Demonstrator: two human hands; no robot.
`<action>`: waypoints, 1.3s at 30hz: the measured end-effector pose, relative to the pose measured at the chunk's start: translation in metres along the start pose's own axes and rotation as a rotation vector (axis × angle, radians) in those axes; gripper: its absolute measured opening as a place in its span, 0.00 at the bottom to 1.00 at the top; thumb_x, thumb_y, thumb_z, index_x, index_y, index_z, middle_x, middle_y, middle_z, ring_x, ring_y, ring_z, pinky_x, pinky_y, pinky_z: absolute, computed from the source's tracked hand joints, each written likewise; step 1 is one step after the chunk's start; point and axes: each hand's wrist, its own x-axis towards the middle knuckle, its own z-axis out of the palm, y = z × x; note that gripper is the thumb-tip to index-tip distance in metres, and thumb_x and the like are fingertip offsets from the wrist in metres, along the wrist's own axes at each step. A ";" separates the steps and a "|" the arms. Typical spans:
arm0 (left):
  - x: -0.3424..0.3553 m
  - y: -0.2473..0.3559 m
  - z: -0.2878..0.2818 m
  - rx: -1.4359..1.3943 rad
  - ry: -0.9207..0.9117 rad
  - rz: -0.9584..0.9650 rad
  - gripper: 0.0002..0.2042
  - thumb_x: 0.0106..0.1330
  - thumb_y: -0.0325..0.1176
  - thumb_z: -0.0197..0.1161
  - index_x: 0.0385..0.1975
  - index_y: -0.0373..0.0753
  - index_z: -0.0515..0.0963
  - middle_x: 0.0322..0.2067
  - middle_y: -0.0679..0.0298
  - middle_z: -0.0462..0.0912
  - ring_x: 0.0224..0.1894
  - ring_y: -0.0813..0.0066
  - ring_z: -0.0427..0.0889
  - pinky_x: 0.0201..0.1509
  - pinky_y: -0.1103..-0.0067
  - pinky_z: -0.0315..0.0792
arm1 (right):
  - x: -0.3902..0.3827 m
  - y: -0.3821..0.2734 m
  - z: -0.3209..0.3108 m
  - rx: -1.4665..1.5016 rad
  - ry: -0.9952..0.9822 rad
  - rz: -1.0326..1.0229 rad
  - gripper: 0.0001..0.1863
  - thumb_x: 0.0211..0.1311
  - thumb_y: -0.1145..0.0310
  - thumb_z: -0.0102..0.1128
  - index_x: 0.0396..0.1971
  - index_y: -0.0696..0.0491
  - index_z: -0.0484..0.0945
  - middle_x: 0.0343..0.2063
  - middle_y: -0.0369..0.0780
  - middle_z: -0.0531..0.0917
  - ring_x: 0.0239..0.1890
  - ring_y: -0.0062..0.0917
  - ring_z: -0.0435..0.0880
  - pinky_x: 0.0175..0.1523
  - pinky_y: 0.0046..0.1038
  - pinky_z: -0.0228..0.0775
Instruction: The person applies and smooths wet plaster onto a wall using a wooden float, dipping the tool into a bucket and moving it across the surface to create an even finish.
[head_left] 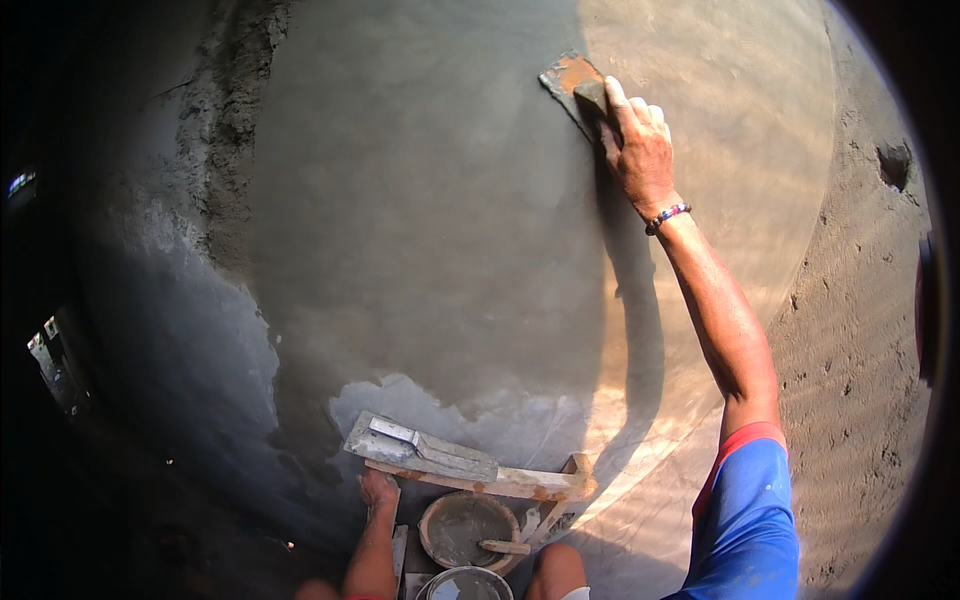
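My right hand (641, 150) is raised high, closed around the dark grip of a flat plastering float (575, 72). Its blade, grey with an orange-brown patch, lies against the plastered wall (430, 220). A beaded bracelet circles the right wrist. Low down, my left hand (378, 487) is at the left end of a wooden plank (525, 482); its fingers are too small and partly hidden to make out. On the plank rests a steel trowel (425, 448) smeared with grey plaster, just above the left hand.
Under the plank, a round basin (430, 540) holds grey mix, with a wooden-handled tool (504, 547) across its rim. A second round container (465, 585) stands nearer. Rough plaster (850, 340) with a small hole (893, 165) lies at right; a rough strip (232, 130) runs up the left.
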 end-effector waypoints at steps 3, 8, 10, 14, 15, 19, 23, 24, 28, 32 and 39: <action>0.004 -0.010 -0.012 0.068 -0.053 -0.015 0.13 0.58 0.35 0.70 0.40 0.38 0.82 0.42 0.50 0.86 0.50 0.49 0.82 0.59 0.62 0.75 | -0.066 0.008 -0.021 0.079 -0.135 -0.230 0.32 0.60 0.71 0.62 0.67 0.43 0.69 0.39 0.36 0.76 0.42 0.33 0.75 0.49 0.34 0.70; 0.002 0.000 0.005 -0.026 -0.058 -0.084 0.14 0.60 0.37 0.69 0.43 0.39 0.82 0.43 0.50 0.85 0.51 0.49 0.82 0.60 0.63 0.74 | -0.002 0.019 -0.018 -0.085 -0.018 0.071 0.31 0.62 0.69 0.62 0.66 0.47 0.67 0.40 0.40 0.77 0.44 0.36 0.74 0.49 0.36 0.69; 0.004 -0.004 0.000 0.016 -0.041 -0.043 0.14 0.60 0.37 0.69 0.43 0.38 0.82 0.44 0.50 0.85 0.52 0.49 0.82 0.59 0.62 0.74 | -0.028 -0.015 -0.002 0.052 -0.077 -0.019 0.31 0.62 0.68 0.63 0.66 0.48 0.67 0.40 0.40 0.77 0.43 0.36 0.74 0.49 0.36 0.69; -0.002 0.003 -0.011 0.044 -0.075 -0.005 0.14 0.61 0.36 0.68 0.44 0.39 0.81 0.45 0.49 0.85 0.52 0.49 0.82 0.59 0.62 0.74 | -0.048 0.034 -0.042 -0.094 -0.204 -0.138 0.32 0.61 0.69 0.63 0.67 0.46 0.67 0.40 0.38 0.77 0.42 0.35 0.74 0.48 0.35 0.69; -0.004 0.008 -0.009 0.036 -0.081 0.000 0.14 0.61 0.36 0.68 0.44 0.39 0.81 0.45 0.49 0.85 0.52 0.49 0.82 0.59 0.62 0.74 | -0.033 0.037 -0.044 -0.072 -0.182 -0.040 0.32 0.61 0.69 0.62 0.67 0.46 0.67 0.40 0.39 0.76 0.41 0.36 0.73 0.48 0.35 0.69; -0.014 0.016 -0.012 -0.103 -0.044 -0.031 0.12 0.61 0.35 0.67 0.43 0.41 0.82 0.44 0.49 0.85 0.51 0.49 0.81 0.59 0.62 0.74 | -0.025 0.002 -0.021 0.041 -0.130 -0.037 0.36 0.58 0.74 0.64 0.68 0.54 0.63 0.38 0.43 0.75 0.43 0.39 0.73 0.50 0.37 0.68; -0.007 -0.002 -0.027 -0.002 -0.070 0.051 0.12 0.61 0.34 0.65 0.43 0.40 0.82 0.44 0.49 0.84 0.51 0.44 0.80 0.57 0.59 0.74 | -0.092 0.043 -0.050 0.029 -0.243 -0.221 0.33 0.59 0.70 0.64 0.66 0.48 0.68 0.40 0.40 0.77 0.43 0.37 0.75 0.50 0.37 0.70; -0.006 0.000 -0.026 0.020 -0.076 0.074 0.12 0.61 0.34 0.65 0.44 0.40 0.82 0.44 0.49 0.84 0.50 0.43 0.80 0.57 0.59 0.74 | -0.085 0.065 -0.052 -0.024 -0.195 -0.178 0.31 0.60 0.68 0.63 0.66 0.48 0.69 0.40 0.40 0.77 0.43 0.37 0.75 0.50 0.38 0.70; -0.019 0.022 -0.013 -0.058 0.056 0.051 0.12 0.61 0.34 0.65 0.43 0.38 0.82 0.43 0.47 0.84 0.50 0.43 0.80 0.57 0.58 0.73 | 0.027 0.108 -0.030 -0.217 0.035 0.345 0.30 0.63 0.65 0.62 0.66 0.48 0.69 0.43 0.42 0.79 0.45 0.41 0.77 0.51 0.40 0.71; -0.014 -0.005 -0.029 -0.082 0.022 -0.017 0.14 0.62 0.34 0.65 0.46 0.37 0.81 0.43 0.46 0.84 0.51 0.43 0.80 0.58 0.58 0.74 | 0.012 -0.005 0.004 0.063 -0.041 0.071 0.33 0.61 0.68 0.64 0.67 0.48 0.67 0.44 0.41 0.78 0.46 0.39 0.77 0.52 0.38 0.71; -0.011 0.030 -0.013 -0.043 -0.133 -0.140 0.16 0.63 0.34 0.66 0.50 0.38 0.77 0.49 0.48 0.81 0.57 0.47 0.77 0.59 0.58 0.74 | -0.021 0.094 -0.029 -0.149 0.024 0.180 0.30 0.62 0.64 0.63 0.65 0.47 0.69 0.43 0.39 0.79 0.44 0.38 0.77 0.51 0.40 0.71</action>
